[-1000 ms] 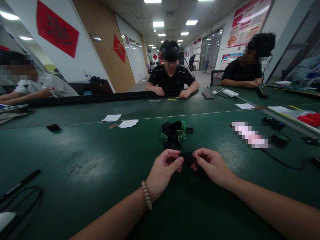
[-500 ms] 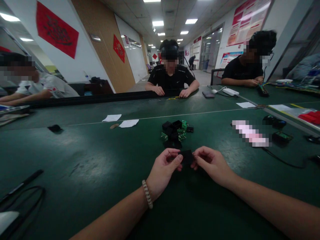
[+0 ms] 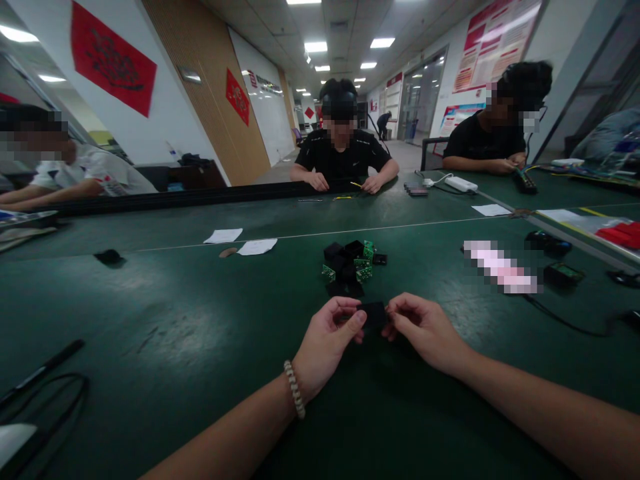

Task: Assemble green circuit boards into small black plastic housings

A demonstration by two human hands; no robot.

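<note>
A small flat black piece (image 3: 373, 315) is held above the green table (image 3: 210, 400). My left hand (image 3: 336, 333) pinches its left side between thumb and fingers; a beaded bracelet circles that wrist. At its right edge, the thumb and fingers of my right hand (image 3: 417, 327) are pressed together; whether they grip the piece or something small beside it is too small to tell. Just beyond my hands lies a pile of black box parts (image 3: 345, 257) with green circuit boards (image 3: 364, 270) among them.
White papers (image 3: 257, 247) lie left of the pile. To the right are a blurred pink object (image 3: 501, 268), a cable and a green-topped device (image 3: 564, 273). A black pen-like tool (image 3: 47, 370) rests at the left. Several people sit around the table.
My hands and the black piece have hardly moved. Across the table, a person's hand has raised a thin yellow strip slightly.
</note>
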